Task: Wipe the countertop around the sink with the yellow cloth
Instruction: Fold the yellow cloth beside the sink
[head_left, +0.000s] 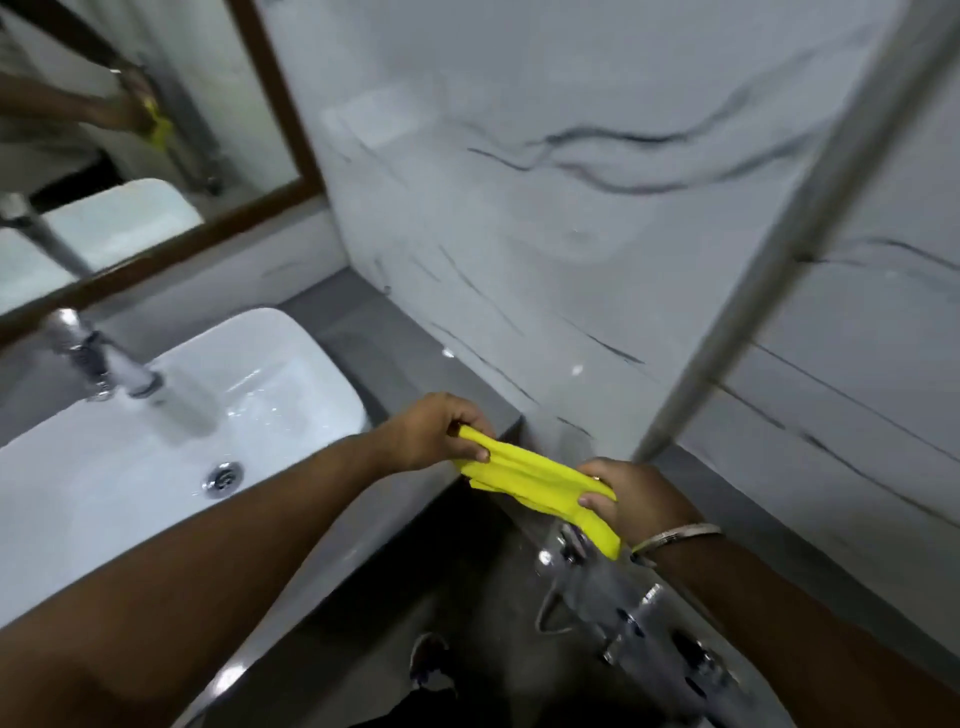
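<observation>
A: Starting at the left, what stands by the mirror (156, 130)?

B: A chrome faucet (111, 364) leans over the white rectangular sink (291, 358). Its drain (222, 475) lies toward the near side of the basin, and the basin floor glistens, so it looks wet. The mirror also reflects a hand with a scrap of yellow.

A: And the grey band around the basin?

B: That is the countertop (363, 322), the surface to be wiped. It runs behind and to the right of the sink, ending at the marble-veined wall (571, 208). Two bright specks on it near the wall may be water drops.

A: Where is the yellow cloth (535, 480)?

B: In the air, just past the counter's right front corner, touching no surface. It is stretched between both hands as a bunched strip.

A: How is it gripped?

B: The left hand (431, 431) pinches the upper end, thumb against curled fingers. The right hand (634, 499), with a bangle (675, 538) at the wrist, closes on the lower end, whose tail hangs free. Held taut like this, the cloth is probably being straightened or folded into a pad before wiping.

A: Below the right hand?

B: Blurred chrome fittings (623, 597); their type is unclear.
</observation>
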